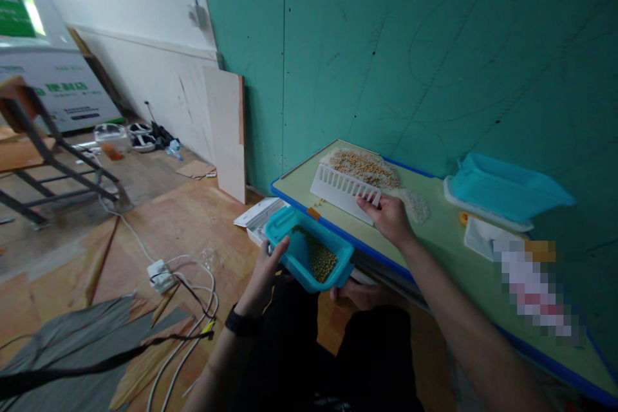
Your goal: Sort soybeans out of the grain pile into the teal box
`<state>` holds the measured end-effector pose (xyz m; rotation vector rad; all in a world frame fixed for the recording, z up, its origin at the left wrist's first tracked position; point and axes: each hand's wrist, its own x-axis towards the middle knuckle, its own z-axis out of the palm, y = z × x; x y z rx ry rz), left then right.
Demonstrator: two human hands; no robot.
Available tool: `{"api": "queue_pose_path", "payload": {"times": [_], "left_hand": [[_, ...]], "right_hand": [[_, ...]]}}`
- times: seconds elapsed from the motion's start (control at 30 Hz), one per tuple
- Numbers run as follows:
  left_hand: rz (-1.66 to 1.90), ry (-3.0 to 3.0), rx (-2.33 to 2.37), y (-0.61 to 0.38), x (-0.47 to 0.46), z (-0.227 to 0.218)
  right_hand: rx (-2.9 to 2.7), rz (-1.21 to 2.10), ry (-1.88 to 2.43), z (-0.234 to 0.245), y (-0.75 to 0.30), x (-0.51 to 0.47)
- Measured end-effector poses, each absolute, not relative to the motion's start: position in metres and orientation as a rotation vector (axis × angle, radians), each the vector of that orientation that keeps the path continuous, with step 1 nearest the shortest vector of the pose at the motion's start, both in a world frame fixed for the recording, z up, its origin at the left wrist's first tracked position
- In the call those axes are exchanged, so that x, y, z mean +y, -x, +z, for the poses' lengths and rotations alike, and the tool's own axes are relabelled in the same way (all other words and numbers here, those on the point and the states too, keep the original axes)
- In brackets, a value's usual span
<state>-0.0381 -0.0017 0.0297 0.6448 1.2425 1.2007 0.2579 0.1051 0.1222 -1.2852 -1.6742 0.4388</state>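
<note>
My left hand (262,277) grips the near side of a small blue tray (297,251) with yellow beans (321,261) in it, held just below the table's blue front edge (333,226). My right hand (389,217) holds a white slotted plastic scraper (342,191) that rests on the tabletop. Behind the scraper lies a spread of yellow beans (364,167). A patch of white grains (416,205) lies next to my right hand.
A larger blue tub on a white tray (502,190) and a white sheet (483,235) sit on the pale green table (449,257) against the teal wall. On the wooden floor lie white cables, a power strip (161,275) and a white box (258,214).
</note>
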Motion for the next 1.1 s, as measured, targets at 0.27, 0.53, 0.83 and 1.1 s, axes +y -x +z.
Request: {"api": "queue_pose_path", "payload": {"times": [0.27,0.53,0.83,1.1], "left_hand": [[1.177,-0.666,1.238,0.038,-0.003,0.035],[1.158,-0.682,1.226,0.037,-0.003,0.04],[1.177,-0.665,1.219,0.039,0.0,0.037],[1.159,-0.653,1.168,0.028,-0.001,0.028]], "right_hand": [[-1.663,0.507,1.268,0.125,-0.252,0.101],[-1.698,0.542,1.208,0.129,-0.247,0.096],[-1.706,0.613,1.189,0.127,-0.246,0.075],[-1.648,0.534,1.193,0.143,-0.276,0.067]]}}
